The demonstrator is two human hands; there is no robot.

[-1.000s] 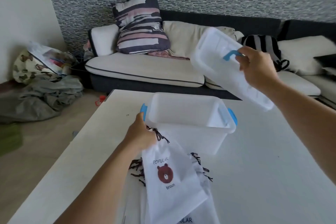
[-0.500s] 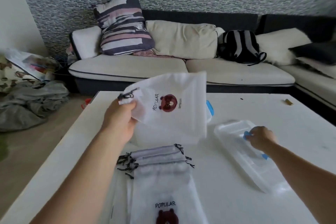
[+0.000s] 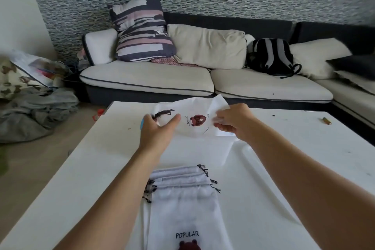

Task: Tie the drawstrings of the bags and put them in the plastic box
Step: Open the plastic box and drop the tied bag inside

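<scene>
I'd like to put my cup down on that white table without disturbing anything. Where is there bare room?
The white table is bare along its left side, left of the stack of white drawstring bags, and on the far right near the small brown object. The middle is crowded: both hands hold a bear-print bag there.

Carrying everything: white table (image 3: 85, 178), running from near edge to sofa side. Lying flat at near centre: stack of white drawstring bags (image 3: 182, 199), dark cords fanning off both sides, top one reading POPULAR. Sitting behind the stack: translucent plastic box (image 3: 203, 152). Resting near far right edge: small brownish item (image 3: 327, 121), too blurred to identify
</scene>
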